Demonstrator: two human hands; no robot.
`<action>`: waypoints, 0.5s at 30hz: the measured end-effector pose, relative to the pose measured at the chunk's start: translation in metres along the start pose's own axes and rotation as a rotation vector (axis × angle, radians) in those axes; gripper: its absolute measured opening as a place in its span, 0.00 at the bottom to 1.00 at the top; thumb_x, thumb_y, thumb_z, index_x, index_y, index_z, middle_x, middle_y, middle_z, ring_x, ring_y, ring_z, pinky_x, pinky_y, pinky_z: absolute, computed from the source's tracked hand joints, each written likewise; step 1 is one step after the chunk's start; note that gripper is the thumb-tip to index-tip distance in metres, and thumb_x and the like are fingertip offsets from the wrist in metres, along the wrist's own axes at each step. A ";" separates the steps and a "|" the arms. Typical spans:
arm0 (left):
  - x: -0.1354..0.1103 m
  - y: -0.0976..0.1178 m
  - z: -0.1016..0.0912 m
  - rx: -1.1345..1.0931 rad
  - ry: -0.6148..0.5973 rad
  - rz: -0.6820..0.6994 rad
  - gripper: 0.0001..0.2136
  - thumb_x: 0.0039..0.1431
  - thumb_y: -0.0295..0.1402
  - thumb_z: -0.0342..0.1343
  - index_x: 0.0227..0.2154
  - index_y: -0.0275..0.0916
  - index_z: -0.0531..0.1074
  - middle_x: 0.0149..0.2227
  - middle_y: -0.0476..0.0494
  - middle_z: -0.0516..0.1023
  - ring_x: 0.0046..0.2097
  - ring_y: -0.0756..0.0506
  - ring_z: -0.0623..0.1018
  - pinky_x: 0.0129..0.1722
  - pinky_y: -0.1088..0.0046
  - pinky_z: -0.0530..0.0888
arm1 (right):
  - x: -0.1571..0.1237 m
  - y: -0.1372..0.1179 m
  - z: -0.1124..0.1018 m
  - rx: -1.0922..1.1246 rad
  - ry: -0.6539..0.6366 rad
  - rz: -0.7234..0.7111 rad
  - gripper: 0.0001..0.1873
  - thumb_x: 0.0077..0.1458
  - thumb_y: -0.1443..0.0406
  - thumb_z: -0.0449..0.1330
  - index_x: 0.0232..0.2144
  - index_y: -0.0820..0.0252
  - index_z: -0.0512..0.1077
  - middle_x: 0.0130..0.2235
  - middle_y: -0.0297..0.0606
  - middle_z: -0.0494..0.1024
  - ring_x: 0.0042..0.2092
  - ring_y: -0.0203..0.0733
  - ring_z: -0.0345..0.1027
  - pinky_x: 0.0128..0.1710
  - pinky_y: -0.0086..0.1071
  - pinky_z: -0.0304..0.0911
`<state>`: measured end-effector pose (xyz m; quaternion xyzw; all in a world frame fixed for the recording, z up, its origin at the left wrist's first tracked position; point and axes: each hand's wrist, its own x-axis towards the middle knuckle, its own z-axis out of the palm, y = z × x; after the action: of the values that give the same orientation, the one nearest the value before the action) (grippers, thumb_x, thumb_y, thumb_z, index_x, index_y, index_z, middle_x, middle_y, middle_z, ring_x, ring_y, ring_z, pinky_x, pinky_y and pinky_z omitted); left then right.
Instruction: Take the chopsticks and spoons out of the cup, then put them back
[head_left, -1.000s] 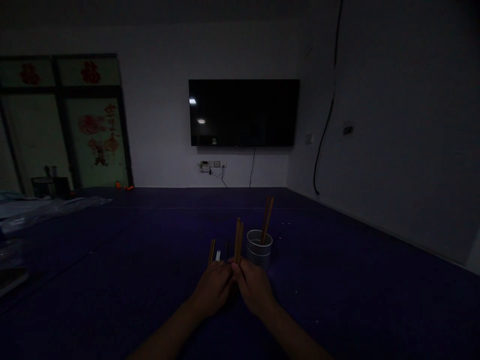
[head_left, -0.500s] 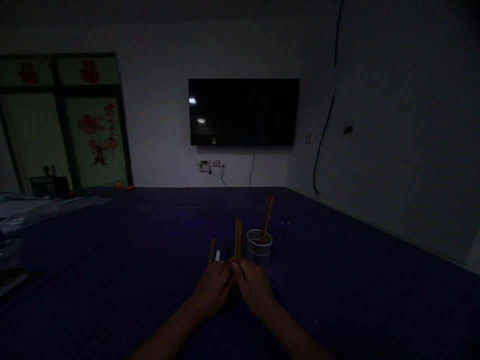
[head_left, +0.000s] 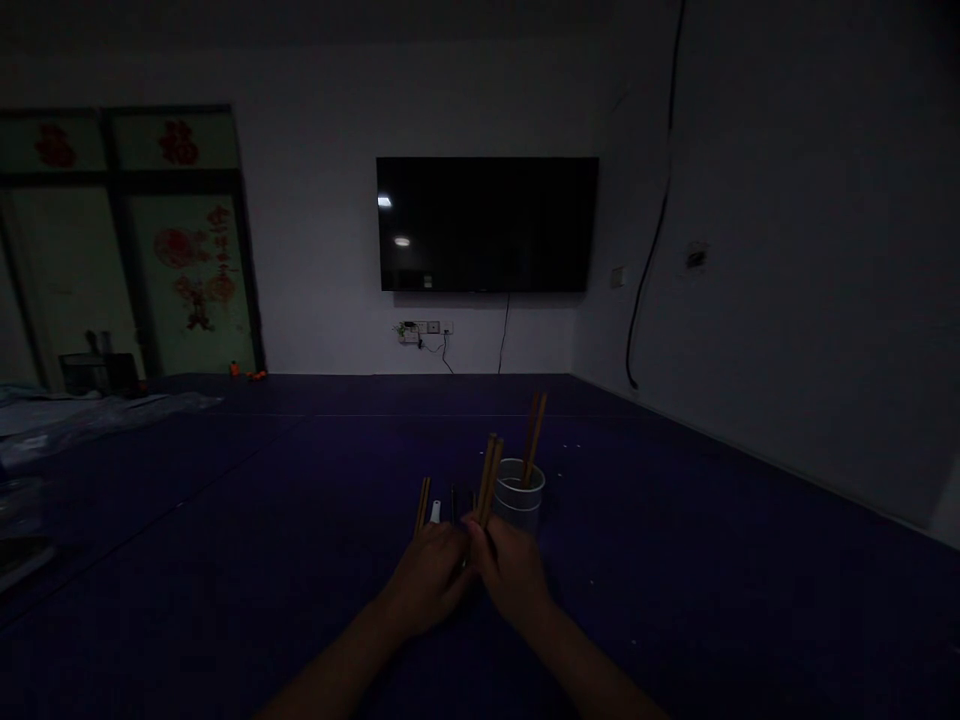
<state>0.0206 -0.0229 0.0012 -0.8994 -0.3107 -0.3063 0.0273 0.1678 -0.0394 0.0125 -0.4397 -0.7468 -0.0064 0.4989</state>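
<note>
My right hand (head_left: pixel 512 570) is closed round a pair of wooden chopsticks (head_left: pixel 489 480), which stick up from it and lean to the right. Pressed against it at the base of the chopsticks, my left hand (head_left: pixel 429 572) is closed too; what lies inside its fingers is hidden. Just beyond the right hand stands a grey metal cup (head_left: pixel 517 505), partly covered by that hand, with two more chopsticks (head_left: pixel 535 440) slanting out of it. Past the left hand lie another chopstick pair (head_left: pixel 422 505), a white handle (head_left: pixel 436 511) and a thin dark utensil (head_left: pixel 453 502), their near ends hidden.
The hands are over a dark blue surface (head_left: pixel 300 480) that reaches the wall. Small white bits (head_left: pixel 571 446) are scattered right of the cup. Clear plastic sheeting (head_left: pixel 135 412) lies at the left. A television (head_left: pixel 487 225) hangs on the far wall.
The chopsticks in my right hand have tilted to the right, and their tops now stand close to the cup's left rim. Both hands have stayed in nearly the same place.
</note>
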 end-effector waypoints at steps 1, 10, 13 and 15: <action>0.000 0.000 0.000 0.008 -0.004 0.004 0.09 0.63 0.35 0.44 0.38 0.38 0.66 0.37 0.41 0.74 0.39 0.44 0.72 0.40 0.66 0.68 | 0.000 -0.001 -0.001 0.026 0.026 -0.001 0.22 0.64 0.56 0.42 0.34 0.59 0.73 0.30 0.41 0.79 0.31 0.39 0.73 0.30 0.29 0.63; 0.003 0.002 -0.001 0.096 -0.021 -0.028 0.14 0.65 0.37 0.38 0.32 0.38 0.66 0.33 0.43 0.73 0.35 0.45 0.71 0.37 0.67 0.68 | 0.002 -0.007 -0.008 0.174 0.190 0.061 0.21 0.62 0.55 0.46 0.33 0.60 0.74 0.29 0.40 0.78 0.30 0.40 0.72 0.30 0.30 0.65; 0.004 0.002 -0.001 0.109 -0.042 -0.039 0.14 0.66 0.37 0.37 0.31 0.38 0.65 0.32 0.43 0.73 0.35 0.46 0.71 0.37 0.67 0.67 | 0.003 -0.006 -0.008 0.201 0.241 0.087 0.21 0.61 0.54 0.47 0.32 0.60 0.74 0.28 0.40 0.78 0.28 0.40 0.72 0.29 0.30 0.66; 0.004 0.001 0.000 0.117 -0.047 -0.052 0.14 0.66 0.37 0.37 0.31 0.38 0.65 0.32 0.43 0.73 0.34 0.45 0.71 0.37 0.67 0.67 | 0.003 -0.005 -0.008 0.213 0.264 0.098 0.22 0.61 0.53 0.47 0.33 0.60 0.74 0.28 0.41 0.78 0.29 0.41 0.72 0.30 0.31 0.66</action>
<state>0.0238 -0.0220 0.0032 -0.8949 -0.3518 -0.2669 0.0646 0.1703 -0.0441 0.0213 -0.4154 -0.6489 0.0395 0.6363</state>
